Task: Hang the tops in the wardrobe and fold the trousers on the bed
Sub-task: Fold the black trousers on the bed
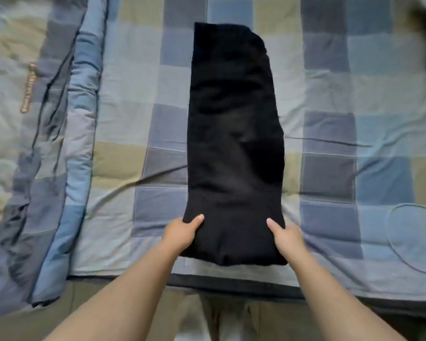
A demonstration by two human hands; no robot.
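We grip the near end of the black trousers (pixel 234 143), lying lengthwise on the bed (pixel 138 114), left hand (pixel 182 233) and right hand (pixel 287 237) pinching its corners; uneven lifting may skew the fold

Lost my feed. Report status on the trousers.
Left hand and right hand grip near end of black trousers. Trousers flat, lengthwise on bed. Nothing in the way.

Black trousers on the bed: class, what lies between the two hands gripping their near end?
In the head view, only the trousers' own black cloth spans between the left hand and right hand.
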